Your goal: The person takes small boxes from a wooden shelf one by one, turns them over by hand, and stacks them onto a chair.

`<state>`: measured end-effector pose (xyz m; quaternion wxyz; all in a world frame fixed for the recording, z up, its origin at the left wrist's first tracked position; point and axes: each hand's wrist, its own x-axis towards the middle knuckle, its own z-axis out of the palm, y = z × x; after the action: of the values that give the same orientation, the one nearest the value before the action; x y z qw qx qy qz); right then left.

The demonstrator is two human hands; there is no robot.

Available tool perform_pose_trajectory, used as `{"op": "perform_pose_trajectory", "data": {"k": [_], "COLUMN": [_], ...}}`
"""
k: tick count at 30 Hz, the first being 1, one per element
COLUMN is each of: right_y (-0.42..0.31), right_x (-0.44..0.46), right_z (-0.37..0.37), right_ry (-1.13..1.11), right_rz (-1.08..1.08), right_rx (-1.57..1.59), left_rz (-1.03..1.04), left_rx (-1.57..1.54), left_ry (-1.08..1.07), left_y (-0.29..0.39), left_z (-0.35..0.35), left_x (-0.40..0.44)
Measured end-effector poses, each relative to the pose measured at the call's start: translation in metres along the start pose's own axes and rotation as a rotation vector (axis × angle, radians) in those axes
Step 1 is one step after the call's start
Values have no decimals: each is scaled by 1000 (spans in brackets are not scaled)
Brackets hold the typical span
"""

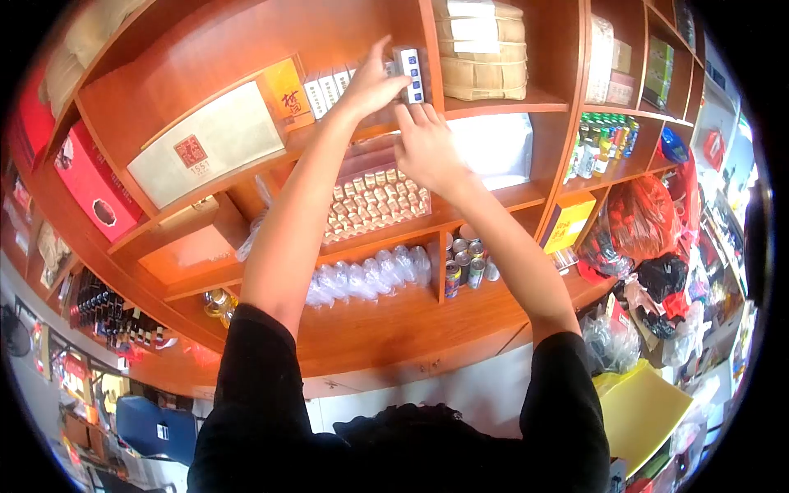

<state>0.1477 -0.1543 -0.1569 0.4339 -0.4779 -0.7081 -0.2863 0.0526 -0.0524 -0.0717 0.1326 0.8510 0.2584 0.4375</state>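
Observation:
A small white box with blue squares stands upright at the right end of a row of white boxes on the upper shelf. My left hand is beside it, index finger stretched up and thumb reaching across to the box's left side. Below the box, my right hand has its fingers bent forward at the shelf edge, their tips by the box's lower end. Whether those tips press on the box or the shelf cannot be made out. Neither hand is visibly wrapped around anything.
An orange box and a wide cream box stand left of the row. A wrapped bundle sits in the right compartment. Lower shelves hold gold-wrapped pieces, clear plastic cups, and cans. Bags pile up at right.

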Motion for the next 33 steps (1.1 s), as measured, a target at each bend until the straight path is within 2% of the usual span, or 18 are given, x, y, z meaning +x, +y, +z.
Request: {"op": "perform_pose_trajectory", "data": {"k": [1, 3, 8, 11, 12, 15, 16, 18, 19, 22, 23, 24, 25, 26, 28, 30, 32, 33], "right_y": [-2, -3, 1, -5, -13, -50, -61, -95, -105, -170, -202, -231, -259, -290, -349, -401, -457, -486], "right_x": [-2, -6, -15, -18, -18, -24, -27, -29, -32, -60, -66, -76, -85, -97, -106, -119, -142, -153], "right_z": [0, 3, 9, 12, 9, 11, 7, 10, 5, 27, 27, 33, 39, 52, 60, 73, 90, 96], "right_ry": [-44, -98, 118, 298, 368, 572, 585, 686, 547, 80, 1, -169, -328, -415, -550, -733, -823, -898], "right_rz": [14, 21, 37, 125, 128, 50, 28, 100, 54, 240, 267, 383, 540, 739, 1093, 1062, 739, 716], "right_rx": [-40, -73, 217, 225, 245, 440, 336, 663, 632, 1326, 1425, 1637, 1822, 2233, 2461, 2533, 2157, 2158], "left_rz": [-11, 33, -21, -40, -54, 90, 35, 4, -9, -139, -110, 8, 0, -8, -119, -253, -450, -523], "left_rx": [2, -228, -280, -595, -588, -941, -1075, -1129, -1062, -949, -933, -856, -778, -694, -496, -657, -461, -479], "left_ry": [5, -2, 68, 36, 54, 149, 147, 158, 166, 288, 274, 295, 389, 479, 603, 691, 695, 787], "left_y": [-5, -9, 2, -1, -3, 14, 21, 19, 17, 37, 30, 27, 24, 22, 28, 43, 39, 41], "left_z": [6, 13, 2, -14, -20, -42, -55, -78, -91, -128, -141, -155, -168, -182, -212, -230, -246, -253], "left_x": [8, 19, -2, -21, -32, -97, -126, -182, -211, -307, -338, -360, -388, -420, -477, -529, -598, -629]}}
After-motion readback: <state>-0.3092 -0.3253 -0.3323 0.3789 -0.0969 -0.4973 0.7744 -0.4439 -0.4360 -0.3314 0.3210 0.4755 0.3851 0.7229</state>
